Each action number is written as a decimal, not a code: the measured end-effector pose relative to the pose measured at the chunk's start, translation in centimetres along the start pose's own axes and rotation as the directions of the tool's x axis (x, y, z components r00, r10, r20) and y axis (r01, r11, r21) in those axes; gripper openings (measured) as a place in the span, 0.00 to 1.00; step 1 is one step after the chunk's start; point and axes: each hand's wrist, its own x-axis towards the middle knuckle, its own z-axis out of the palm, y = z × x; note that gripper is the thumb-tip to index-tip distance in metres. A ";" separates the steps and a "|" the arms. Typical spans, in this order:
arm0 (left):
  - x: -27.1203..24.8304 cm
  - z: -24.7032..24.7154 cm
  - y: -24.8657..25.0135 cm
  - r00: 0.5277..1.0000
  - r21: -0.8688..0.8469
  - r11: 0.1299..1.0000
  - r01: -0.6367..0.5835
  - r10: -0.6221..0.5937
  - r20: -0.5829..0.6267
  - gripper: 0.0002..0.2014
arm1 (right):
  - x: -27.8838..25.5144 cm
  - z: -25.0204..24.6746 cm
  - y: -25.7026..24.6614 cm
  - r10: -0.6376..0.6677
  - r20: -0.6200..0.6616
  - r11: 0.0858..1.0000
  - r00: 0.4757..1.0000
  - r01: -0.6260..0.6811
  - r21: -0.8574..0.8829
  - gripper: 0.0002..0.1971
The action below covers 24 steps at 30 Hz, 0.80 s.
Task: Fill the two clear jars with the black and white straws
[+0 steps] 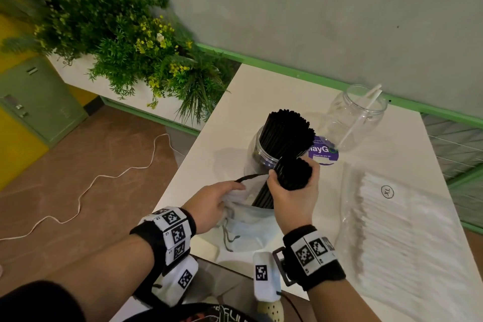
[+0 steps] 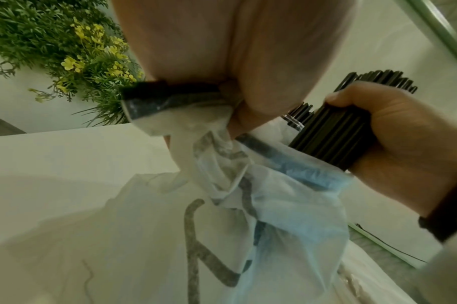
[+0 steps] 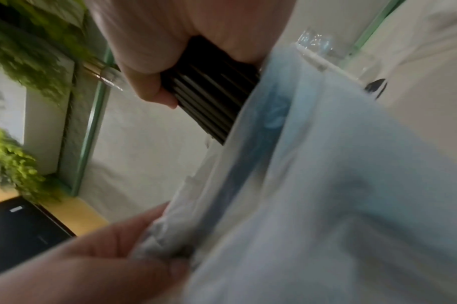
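My right hand (image 1: 294, 185) grips a thick bundle of black straws (image 1: 292, 174) whose lower ends still sit inside a white plastic bag (image 1: 248, 219). My left hand (image 1: 217, 201) holds the bag's bunched rim. In the left wrist view the same bundle (image 2: 334, 133) rises out of the bag (image 2: 248, 205). Just behind stands a clear jar (image 1: 257, 154) packed with black straws (image 1: 286, 131). A second clear jar (image 1: 355, 117) further back holds one white straw (image 1: 362, 115). A packet of white straws (image 1: 402, 230) lies at the right.
A purple round sticker (image 1: 324, 153) lies on the white table (image 1: 235, 102) between the jars. A planter of green plants (image 1: 125, 42) stands to the left, beyond the table edge. A white cable (image 1: 104, 178) runs across the brown floor.
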 end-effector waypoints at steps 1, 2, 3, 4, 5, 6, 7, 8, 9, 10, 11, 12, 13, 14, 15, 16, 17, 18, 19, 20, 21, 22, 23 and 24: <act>0.1 0.0 -0.2 1.000 0.026 1.000 -0.004 0.004 -0.003 0.32 | -0.3 -0.2 0.2 0.001 0.002 1.000 1.000 -0.001 -0.016 0.24; 0.2 0.0 -0.2 1.000 0.072 0.997 -0.008 0.008 -0.009 0.31 | -0.5 -0.4 0.4 0.009 -0.002 1.000 1.000 -0.009 -0.025 0.24; 0.3 0.1 -0.3 1.000 0.128 0.992 -0.012 0.015 -0.026 0.30 | -0.6 -0.6 0.7 0.017 -0.011 0.999 1.000 -0.017 -0.027 0.25; 0.4 0.2 -0.2 0.998 0.170 0.985 -0.017 0.027 -0.053 0.29 | -0.6 -0.6 0.9 0.025 -0.019 0.999 1.000 -0.025 -0.024 0.25; 0.4 0.3 0.0 0.995 0.188 0.982 -0.029 0.045 -0.086 0.29 | -0.5 -0.7 1.0 0.032 -0.024 0.999 0.999 -0.032 -0.023 0.25; 0.3 0.4 0.3 0.991 0.187 0.981 -0.049 0.072 -0.116 0.30 | -0.5 -0.8 1.1 0.037 -0.029 0.999 0.999 -0.038 -0.026 0.25; 0.2 0.5 0.7 0.985 0.170 0.983 -0.075 0.099 -0.139 0.31 | -0.5 -0.9 1.1 0.038 -0.034 0.999 0.999 -0.039 -0.027 0.25; 0.1 0.6 1.1 0.981 0.149 0.984 -0.099 0.121 -0.149 0.32 | -0.5 -0.9 1.0 0.040 -0.039 0.999 0.998 -0.041 -0.023 0.25; 0.0 0.8 1.4 0.981 0.131 0.984 -0.117 0.135 -0.142 0.33 | -0.5 -1.0 1.1 0.042 -0.045 0.999 0.998 -0.042 -0.014 0.25; -0.1 1.0 1.6 0.982 0.121 0.984 -0.129 0.144 -0.120 0.34 | -0.6 -1.1 1.1 0.043 -0.051 0.999 0.998 -0.044 -0.005 0.25; 0.0 1.3 1.7 0.986 0.117 0.984 -0.133 0.144 -0.088 0.35 | -0.6 -1.1 1.2 0.045 -0.053 0.999 0.998 -0.045 0.001 0.25; 0.1 1.6 1.8 0.989 0.109 0.985 -0.136 0.142 -0.051 0.36 | -0.7 -1.2 1.2 0.049 -0.054 0.999 0.997 -0.049 0.007 0.26; 0.4 1.9 2.0 0.991 0.095 0.986 -0.134 0.136 -0.016 0.37 | -0.7 -1.2 1.2 0.052 -0.054 0.999 0.997 -0.051 0.013 0.26; 0.8 2.1 2.2 0.992 0.078 0.989 -0.127 0.126 0.013 0.38 | -0.7 -1.2 1.2 0.053 -0.054 0.999 0.997 -0.052 0.017 0.26; 1.3 2.2 2.5 0.993 0.072 0.991 -0.117 0.114 0.042 0.38 | -0.7 -1.3 1.2 0.053 -0.053 0.998 0.997 -0.052 0.022 0.26; 1.7 2.4 3.0 0.991 0.080 0.990 -0.117 0.112 0.066 0.38 | -0.7 -1.3 1.1 0.053 -0.051 0.998 0.997 -0.052 0.028 0.26; 2.0 2.5 3.3 0.989 0.094 0.987 -0.132 0.124 0.084 0.38 | -0.7 -1.3 1.0 0.053 -0.051 0.998 0.997 -0.051 0.036 0.26; 2.4 2.7 3.6 0.985 0.105 0.982 -0.155 0.146 0.094 0.37 | -0.7 -1.3 1.0 0.055 -0.051 0.998 0.997 -0.053 0.039 0.26; 2.6 2.9 3.8 0.982 0.112 0.979 -0.172 0.161 0.100 0.37 | -0.7 -1.3 1.0 0.060 -0.049 0.998 0.997 -0.059 0.036 0.26; 2.7 3.1 3.8 0.980 0.112 0.977 -0.179 0.167 0.104 0.36 | -0.8 -1.2 1.1 0.071 -0.047 0.997 0.996 -0.070 0.031 0.26; 2.8 3.3 3.7 0.980 0.105 0.978 -0.179 0.168 0.108 0.35 | -0.9 -1.1 1.4 0.089 -0.041 0.996 0.995 -0.088 0.030 0.26; 2.9 3.5 3.5 0.980 0.094 0.979 -0.180 0.169 0.109 0.34 | -1.0 -1.1 1.7 0.113 -0.027 0.993 0.993 -0.112 0.034 0.27; 2.9 3.6 3.4 0.979 0.091 0.979 -0.182 0.172 0.109 0.33 | -1.1 -1.0 1.9 0.138 -0.011 0.990 0.990 -0.138 0.039 0.27; 3.0 3.7 3.2 0.978 0.092 0.978 -0.186 0.176 0.109 0.32 | -1.1 -0.9 2.0 0.156 -0.003 0.987 0.988 -0.156 0.038 0.28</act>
